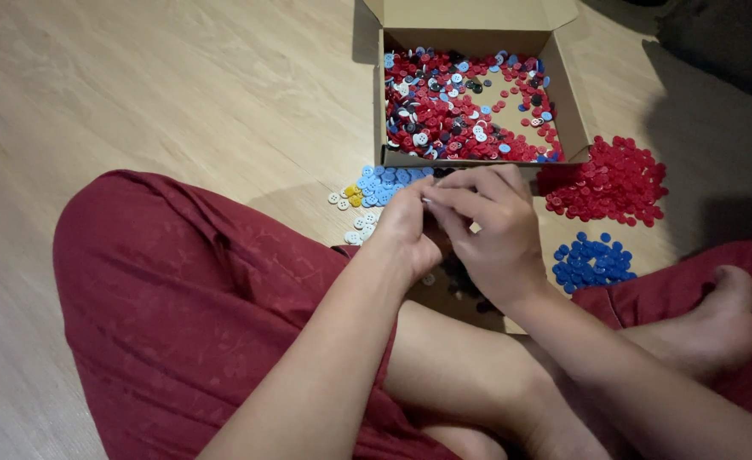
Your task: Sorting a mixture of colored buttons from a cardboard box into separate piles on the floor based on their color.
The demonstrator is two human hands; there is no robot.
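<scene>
A: Start nearest; what shows?

B: Crossed legs in dark red trousers [180, 298] fill the lower frame; a bare foot [721, 319] lies at the right, and both forearms are cut off by the bottom edge.

A: And the hands?

B: The left hand [406, 230] and right hand [491, 226] meet just in front of the box, fingertips pinched together; the grip of each is nearly closed, yet whatever sits between the fingers is too small and too covered to make out; I cannot tell whether either holds a button.

A: What do they hide?

B: A heap of dark buttons [461, 281] under the right wrist, mostly covered; also the near edge of a flat cardboard sheet [555, 230] on the floor.

A: Around them?

B: Light blue buttons [384, 183] touch the box's front left corner, with a few white and yellow buttons [350, 213] just beside them; deep blue buttons [593, 262] lie right of the right hand; a red button pile [610, 181] lies beyond, near the box's right wall.

A: Farthest?

B: The open cardboard box [570, 102] holds mixed buttons [453, 106], mostly red, with bare bottom at its right; its top flaps are cut off by the frame; the wooden floor [163, 94] lies open to the left; the far right corner is dark shadow.
</scene>
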